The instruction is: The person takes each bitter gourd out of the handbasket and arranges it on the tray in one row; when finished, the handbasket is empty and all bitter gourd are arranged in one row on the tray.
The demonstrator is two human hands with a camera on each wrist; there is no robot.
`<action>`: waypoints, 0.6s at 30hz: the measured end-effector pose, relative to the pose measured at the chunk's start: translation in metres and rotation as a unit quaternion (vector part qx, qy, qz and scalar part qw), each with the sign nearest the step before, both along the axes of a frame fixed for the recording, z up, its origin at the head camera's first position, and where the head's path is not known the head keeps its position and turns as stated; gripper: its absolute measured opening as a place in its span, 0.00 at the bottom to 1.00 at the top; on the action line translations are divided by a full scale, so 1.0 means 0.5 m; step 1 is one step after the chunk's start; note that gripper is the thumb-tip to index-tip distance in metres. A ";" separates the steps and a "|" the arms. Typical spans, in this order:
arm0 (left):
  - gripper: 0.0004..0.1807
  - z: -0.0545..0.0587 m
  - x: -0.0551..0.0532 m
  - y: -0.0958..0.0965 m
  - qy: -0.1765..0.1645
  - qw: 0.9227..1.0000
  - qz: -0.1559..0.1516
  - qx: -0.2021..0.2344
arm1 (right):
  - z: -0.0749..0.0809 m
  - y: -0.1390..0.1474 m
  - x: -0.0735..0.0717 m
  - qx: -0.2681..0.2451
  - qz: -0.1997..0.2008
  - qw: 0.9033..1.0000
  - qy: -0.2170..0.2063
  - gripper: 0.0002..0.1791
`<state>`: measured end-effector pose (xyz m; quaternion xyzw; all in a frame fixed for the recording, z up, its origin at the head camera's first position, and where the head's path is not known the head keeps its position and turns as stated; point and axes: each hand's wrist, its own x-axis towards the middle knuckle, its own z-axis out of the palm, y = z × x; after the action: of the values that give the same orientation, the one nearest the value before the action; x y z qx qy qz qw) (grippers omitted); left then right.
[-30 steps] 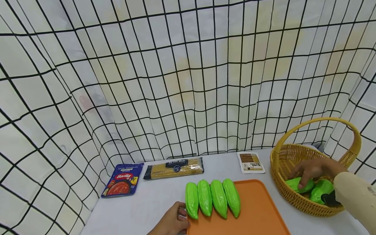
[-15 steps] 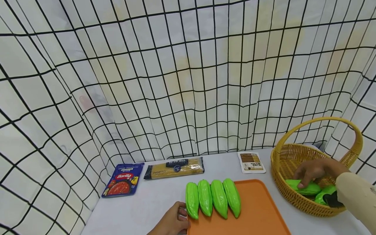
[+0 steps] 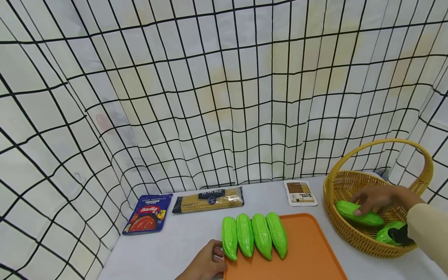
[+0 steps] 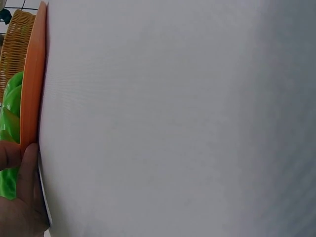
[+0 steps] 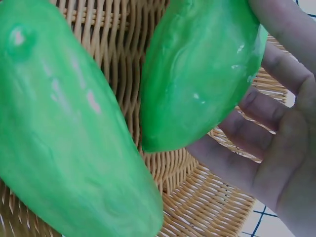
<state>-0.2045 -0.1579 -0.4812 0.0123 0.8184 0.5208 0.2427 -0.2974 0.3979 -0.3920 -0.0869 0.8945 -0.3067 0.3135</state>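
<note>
My right hand (image 3: 381, 197) holds a glossy green gourd (image 3: 347, 210) inside the wicker basket (image 3: 346, 237), thumb on its near side; in the right wrist view the fingers curve along that gourd (image 5: 197, 79). Another green gourd (image 3: 385, 234) lies in the basket beside it, partly behind a dark piece at the wrist. My left hand (image 3: 206, 261) grips the left edge of an orange tray (image 3: 304, 245); the left wrist view has thumb and finger on either side of the rim (image 4: 32, 98). Several similar gourds (image 3: 247, 237) lie in a row on the tray's left part.
A blue Barilla pouch (image 3: 147, 214) lies at the back left of the white table (image 3: 168, 249). Beside it is a spaghetti pack (image 3: 210, 200). A brown-and-white packet (image 3: 300, 193) sits behind the tray, and the basket's tall handle (image 3: 378, 143) arches over its opening.
My right hand has taken hold of the gourd in the basket and lifted it slightly, up and left, away from the other one. My left hand has stayed on the tray.
</note>
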 end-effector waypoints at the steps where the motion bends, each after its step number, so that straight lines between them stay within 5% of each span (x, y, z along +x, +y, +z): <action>1: 0.32 0.000 0.000 0.001 -0.001 1.000 0.001 -0.001 | 0.002 0.002 0.000 -0.001 -0.001 1.000 0.005 0.37; 18: 0.32 0.003 0.007 0.003 0.022 1.000 0.000 0.012 | 0.059 0.018 0.028 -0.002 -0.012 0.998 0.059 0.43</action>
<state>-0.2011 -0.1563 -0.4799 0.0261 0.8171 0.5302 0.2247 -0.2832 0.4070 -0.3626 -0.0948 0.9117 -0.3069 0.2562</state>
